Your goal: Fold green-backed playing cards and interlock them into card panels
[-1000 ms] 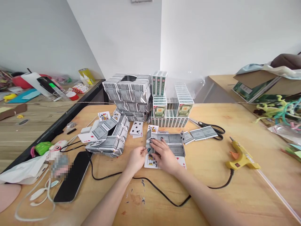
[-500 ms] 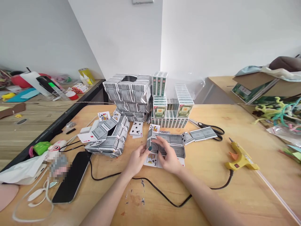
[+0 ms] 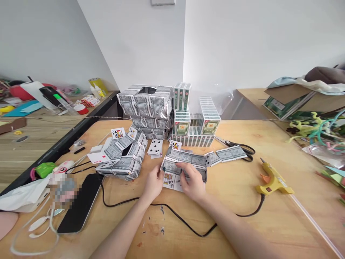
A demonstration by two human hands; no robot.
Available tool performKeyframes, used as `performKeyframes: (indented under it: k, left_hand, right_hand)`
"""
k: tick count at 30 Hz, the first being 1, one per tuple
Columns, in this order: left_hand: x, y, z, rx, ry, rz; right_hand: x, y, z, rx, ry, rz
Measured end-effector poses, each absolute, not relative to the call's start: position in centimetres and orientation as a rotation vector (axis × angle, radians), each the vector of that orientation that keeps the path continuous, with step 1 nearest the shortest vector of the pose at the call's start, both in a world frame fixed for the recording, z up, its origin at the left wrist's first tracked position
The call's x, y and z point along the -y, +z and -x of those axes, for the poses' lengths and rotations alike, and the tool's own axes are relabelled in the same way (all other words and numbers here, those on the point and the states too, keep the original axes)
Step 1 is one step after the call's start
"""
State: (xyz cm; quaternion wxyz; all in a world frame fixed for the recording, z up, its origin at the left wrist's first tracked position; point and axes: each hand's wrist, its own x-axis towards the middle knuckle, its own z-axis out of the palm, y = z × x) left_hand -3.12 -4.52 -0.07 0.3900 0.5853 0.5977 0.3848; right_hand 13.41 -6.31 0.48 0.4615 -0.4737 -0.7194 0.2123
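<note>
A long tray-like piece made of joined playing cards [image 3: 185, 157], with patterned grey backs, lies in front of me. My left hand [image 3: 154, 183] pinches its left end between thumb and fingers. My right hand [image 3: 192, 181] rests over its front side, index finger and thumb bent onto it; the other fingertips are hidden. Face-up king cards [image 3: 169, 180] stick out under the front edge, and a queen card [image 3: 176, 145] shows behind. A strip of joined cards [image 3: 231, 153] lies at the right end.
Stacked card-covered boxes [image 3: 147, 104] and stacked card packs [image 3: 208, 126] stand behind. To the left lie an open card box [image 3: 129, 163] and a phone [image 3: 81, 203]. Scissors [image 3: 242, 146] and a yellow glue gun [image 3: 272, 180] are at right; a black cable [image 3: 185, 221] crosses in front.
The upright card flap at the left end has gone down from its raised position. My left hand has shifted slightly left and lower along that end. My right hand stays over the piece.
</note>
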Motion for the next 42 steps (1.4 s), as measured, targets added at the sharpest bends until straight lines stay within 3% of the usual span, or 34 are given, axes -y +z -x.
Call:
performKeyframes:
  k: [7,11,15,20,26,42]
  left_hand:
    - [3.5,-0.1,5.0,-1.627,0.907,-1.410]
    - [3.2,0.5,5.9,-1.516,0.775,-1.513]
    - [2.9,0.9,6.3,-1.506,0.717,-1.569]
    - [2.8,0.8,5.8,-1.562,0.907,-1.393]
    - [3.5,1.7,5.0,-1.169,0.947,-0.967]
    - [2.7,-0.1,5.8,-1.618,1.008,-1.619]
  right_hand:
    - [7.4,4.0,-13.5,1.647,0.502,1.133]
    - [6.2,5.5,-15.0,1.568,0.764,1.167]
    - [5.2,5.2,-15.8,1.829,0.908,1.033]
    - [5.3,4.4,-14.9,2.189,0.841,0.936]
    - [6.0,4.0,-13.6,2.366,0.674,1.089]
    - [4.8,5.4,-16.0,2.275,0.566,1.300]
